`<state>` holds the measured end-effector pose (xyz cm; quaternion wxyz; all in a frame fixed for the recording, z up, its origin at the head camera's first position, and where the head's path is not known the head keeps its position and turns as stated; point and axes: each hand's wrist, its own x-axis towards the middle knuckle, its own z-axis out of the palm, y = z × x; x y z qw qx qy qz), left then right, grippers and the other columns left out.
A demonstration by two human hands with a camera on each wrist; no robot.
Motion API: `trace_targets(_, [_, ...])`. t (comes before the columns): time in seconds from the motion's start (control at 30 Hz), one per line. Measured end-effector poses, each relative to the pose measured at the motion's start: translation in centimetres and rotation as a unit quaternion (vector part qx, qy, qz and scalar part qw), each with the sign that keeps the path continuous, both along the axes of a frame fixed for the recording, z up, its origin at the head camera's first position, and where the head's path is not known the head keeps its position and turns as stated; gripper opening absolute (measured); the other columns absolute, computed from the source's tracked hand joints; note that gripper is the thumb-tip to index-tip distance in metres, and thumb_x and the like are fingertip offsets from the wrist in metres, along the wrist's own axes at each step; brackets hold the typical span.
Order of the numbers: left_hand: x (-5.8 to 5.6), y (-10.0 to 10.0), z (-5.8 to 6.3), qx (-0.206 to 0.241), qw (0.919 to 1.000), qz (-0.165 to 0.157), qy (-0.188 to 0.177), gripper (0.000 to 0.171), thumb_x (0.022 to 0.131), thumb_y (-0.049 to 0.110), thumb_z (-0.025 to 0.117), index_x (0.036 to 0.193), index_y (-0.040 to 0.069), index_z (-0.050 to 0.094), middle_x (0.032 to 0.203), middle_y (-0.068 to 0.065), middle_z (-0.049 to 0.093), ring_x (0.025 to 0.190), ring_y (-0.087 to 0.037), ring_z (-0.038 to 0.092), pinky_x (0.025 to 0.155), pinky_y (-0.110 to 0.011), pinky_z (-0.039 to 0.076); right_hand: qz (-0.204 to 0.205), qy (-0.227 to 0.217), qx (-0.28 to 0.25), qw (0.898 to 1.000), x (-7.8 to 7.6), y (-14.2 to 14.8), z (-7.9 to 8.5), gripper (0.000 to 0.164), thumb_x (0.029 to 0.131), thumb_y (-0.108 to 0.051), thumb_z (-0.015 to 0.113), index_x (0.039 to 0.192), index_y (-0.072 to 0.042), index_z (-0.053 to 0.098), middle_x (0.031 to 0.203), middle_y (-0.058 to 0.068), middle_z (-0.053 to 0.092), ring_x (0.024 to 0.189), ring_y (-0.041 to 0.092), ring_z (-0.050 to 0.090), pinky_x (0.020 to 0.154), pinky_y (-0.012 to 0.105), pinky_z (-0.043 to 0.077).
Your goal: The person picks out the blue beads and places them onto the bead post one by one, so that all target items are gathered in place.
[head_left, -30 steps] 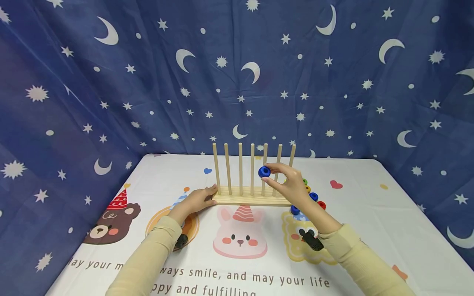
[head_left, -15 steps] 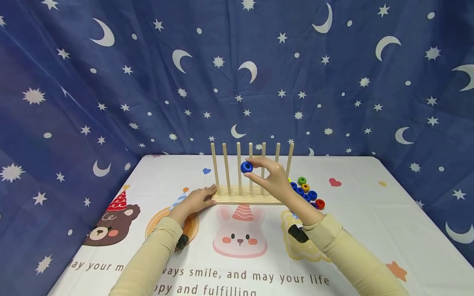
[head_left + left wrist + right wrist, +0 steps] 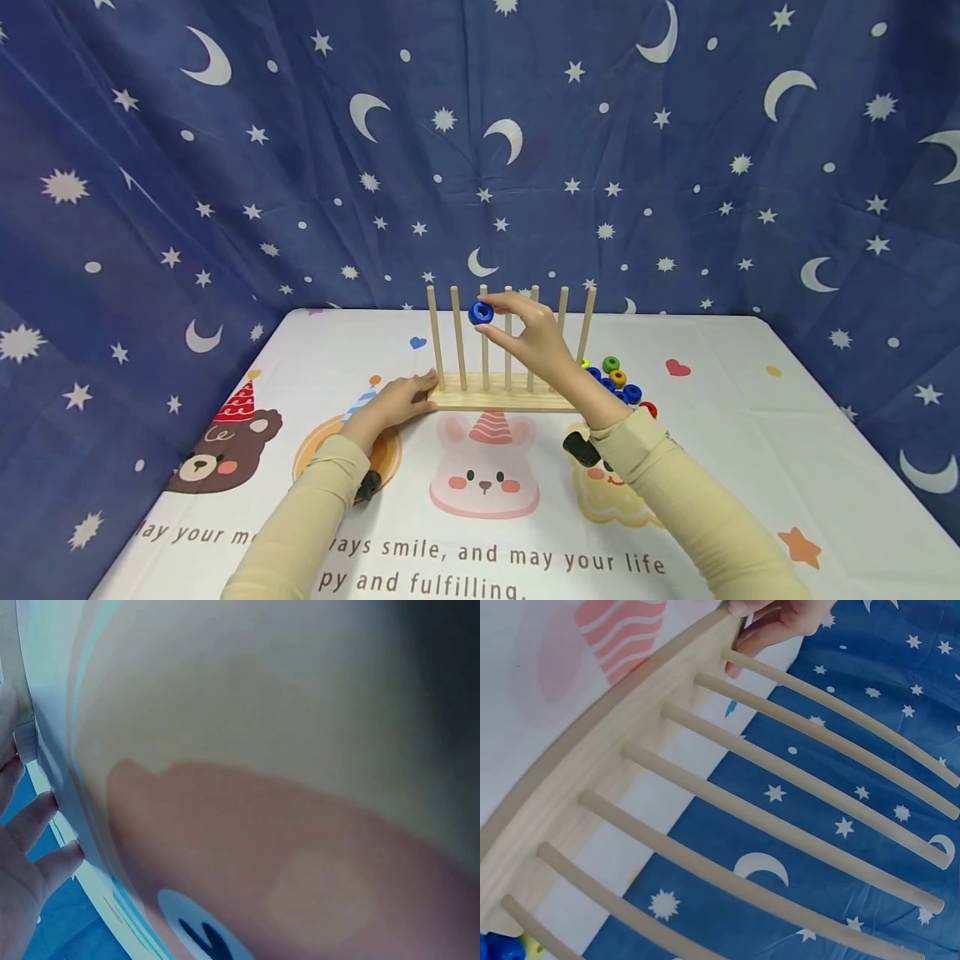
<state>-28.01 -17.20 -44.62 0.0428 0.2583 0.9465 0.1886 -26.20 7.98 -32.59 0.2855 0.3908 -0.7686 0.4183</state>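
In the head view a wooden rack (image 3: 495,402) with a row of several upright pegs stands on the table. My left hand (image 3: 395,402) grips the rack's left end, thumb at the front and fingers behind, as the right wrist view also shows. Between thumb and forefinger, my right hand (image 3: 537,340) pinches a blue bead (image 3: 474,315) with a hole through it. The bead is near the upper part of the third peg from the left, overlapping it in this view. No beads show on the pegs. The right wrist view looks across the bare pegs (image 3: 780,829); the held bead is outside it.
Right of the rack lies a cluster of loose beads: several blue ones (image 3: 632,394), a green bead (image 3: 611,364), an orange bead (image 3: 617,378), and a red bead (image 3: 649,408). My right forearm partly hides them. A starry blue curtain (image 3: 420,183) hangs behind the table.
My right hand has carried the blue bead leftward and upward, from in front of the right-hand pegs to the top of the third peg. The left hand stays on the rack's end.
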Motion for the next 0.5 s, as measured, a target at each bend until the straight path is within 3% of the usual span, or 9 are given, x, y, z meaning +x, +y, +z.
trace_targets(0.17, [-0.2, 0.0, 0.0, 0.001, 1.0, 0.007, -0.006, 0.061, 0.089, 0.027, 0.063, 0.139, -0.001, 0.042, 0.143, -0.02, 0.043, 0.124, -0.043, 0.048, 0.104, -0.05, 0.039, 0.009, 0.009, 0.005, 1.0, -0.7, -0.8, 0.6, 0.035, 0.079, -0.004, 0.073, 0.111, 0.006, 0.064, 0.101, 0.018, 0.069, 0.092, 0.028, 0.066, 0.082, 0.04, 0.056])
trace_targets(0.5, [0.2, 0.3, 0.4, 0.003, 0.9994, 0.025, -0.024, 0.064, 0.089, 0.028, 0.063, 0.141, 0.0, 0.039, 0.142, -0.021, 0.043, 0.126, -0.045, 0.045, 0.106, -0.051, 0.036, -0.032, -0.007, 0.044, 0.998, -1.8, -2.0, 1.9, 0.036, 0.082, -0.011, 0.072, 0.115, 0.002, 0.063, 0.107, 0.015, 0.069, 0.102, 0.025, 0.065, 0.092, 0.036, 0.051])
